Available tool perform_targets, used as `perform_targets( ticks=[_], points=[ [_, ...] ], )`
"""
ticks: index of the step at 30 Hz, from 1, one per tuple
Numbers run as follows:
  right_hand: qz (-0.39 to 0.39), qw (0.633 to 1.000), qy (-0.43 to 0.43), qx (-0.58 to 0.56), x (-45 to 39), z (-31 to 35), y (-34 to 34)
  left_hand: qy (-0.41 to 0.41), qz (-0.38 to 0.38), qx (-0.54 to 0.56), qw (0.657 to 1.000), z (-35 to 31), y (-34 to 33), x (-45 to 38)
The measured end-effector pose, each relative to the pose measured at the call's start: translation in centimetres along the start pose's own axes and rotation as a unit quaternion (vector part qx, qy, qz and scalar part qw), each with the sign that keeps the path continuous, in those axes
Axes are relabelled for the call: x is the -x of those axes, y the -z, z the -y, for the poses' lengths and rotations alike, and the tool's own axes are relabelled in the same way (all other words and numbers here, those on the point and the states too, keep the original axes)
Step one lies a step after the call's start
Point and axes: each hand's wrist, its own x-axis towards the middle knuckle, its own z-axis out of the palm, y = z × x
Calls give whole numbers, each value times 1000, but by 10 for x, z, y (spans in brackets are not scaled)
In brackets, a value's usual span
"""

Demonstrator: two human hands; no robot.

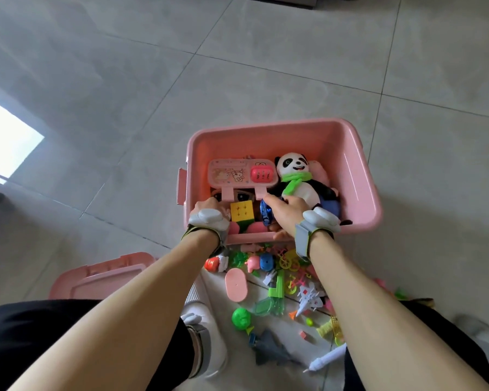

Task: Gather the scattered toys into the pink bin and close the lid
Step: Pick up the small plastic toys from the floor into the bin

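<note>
Your right hand is gripping a blue toy inside the open pink bin at frame centre, your left hand is curling over its near rim, bright toys are lying scattered below, lid is lying lower left.

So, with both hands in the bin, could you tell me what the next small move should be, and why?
Probably let go of the blue toy held by the right hand and draw both hands out: the left hand is also inside the pink bin, while many small toys lie on the floor beside it.
</note>
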Motion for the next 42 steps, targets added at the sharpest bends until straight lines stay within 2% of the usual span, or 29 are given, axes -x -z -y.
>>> perform_targets(
  ticks=[6,11,15,21,31,36,39,42],
  points=[
    [5,1000,-15,-12,-3,2,-1,18,-32,-12,999,-1,0,1],
    [-6,1000,1,4,-3,0,-3,-3,-57,-27,998,1,-4,3],
    [-9,1000,3,9,-3,-2,-3,-29,-11,-66,997,-4,2,-1],
    [-14,1000,16,18,-4,-3,-3,-16,32,-87,996,-5,-1,-11],
    [-38,996,32,73,-2,-3,-1,-40,143,-230,962,-13,2,-20],
    [-39,996,29,75,-2,-2,0,-48,120,-257,958,-14,-2,-19],
    [-36,997,27,66,2,-2,3,-76,159,-248,953,-15,-1,-14],
    [-19,1000,5,-9,7,-3,6,-83,139,-245,956,-13,0,-5]
  ],
)
